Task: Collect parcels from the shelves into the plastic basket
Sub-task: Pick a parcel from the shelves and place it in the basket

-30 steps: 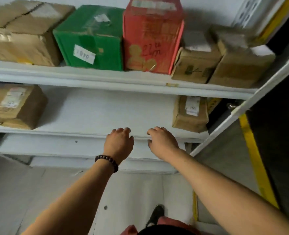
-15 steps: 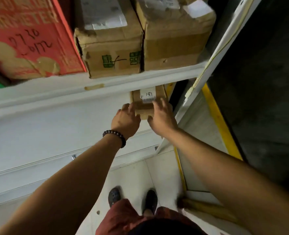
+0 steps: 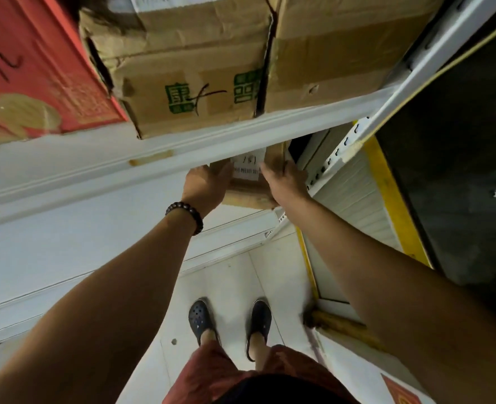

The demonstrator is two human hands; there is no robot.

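Here, nearest you, your dark clogs stand on the pale tiled floor, below the hem of your red shorts. Further out, both forearms reach forward and meet on the small parcel. It is a brown cardboard box at the right end of the lower shelf, tucked just under the front lip of the upper shelf.

Your left hand, with a dark bead bracelet at the wrist, grips the parcel's left side. The palm lies against the cardboard and the fingers curl round the left edge, their tips hidden. Your right hand grips the right side, with the thumb laid on the top face just right of the white label and the other fingers bent over the right edge. The parcel is squeezed between your two hands, and the label shows in the gap between them. You cannot tell whether its base rests on the shelf.

Farther off, on the upper shelf, a dented brown box with green print stands above the parcel, touching a taped brown box on its right. A red box stands at far left. A white slotted post rises on the right, with a yellow strip beside it.
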